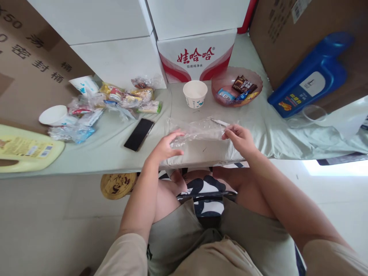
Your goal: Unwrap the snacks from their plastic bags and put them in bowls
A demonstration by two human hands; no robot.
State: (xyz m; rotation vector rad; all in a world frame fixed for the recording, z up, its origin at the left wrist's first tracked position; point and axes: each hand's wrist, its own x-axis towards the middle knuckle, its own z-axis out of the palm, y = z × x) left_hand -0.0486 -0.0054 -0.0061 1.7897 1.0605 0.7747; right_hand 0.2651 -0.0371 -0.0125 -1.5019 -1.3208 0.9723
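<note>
A crumpled clear plastic bag (201,128) lies on the cloth-covered table between my hands. My right hand (240,138) pinches its right end between thumb and fingertips. At the bag's left end, my left hand (167,147) is open, thumb well apart from the fingers, with the fingertips over or touching the plastic; contact is hard to tell. A slim white pen-like item (220,122) sits by the bag just beyond my right fingertips. Behind the bag stands a white paper cup (195,96). A black phone (139,134) rests left of my left hand.
A pink bowl (220,100) holds wrapped snacks. Several snack packets (126,97) and two tipped paper cups (53,115) are heaped at left, near a yellow jug (31,149). A blue bottle (312,76) and a clear cup (314,115) are at right. Boxes (198,57) line the back.
</note>
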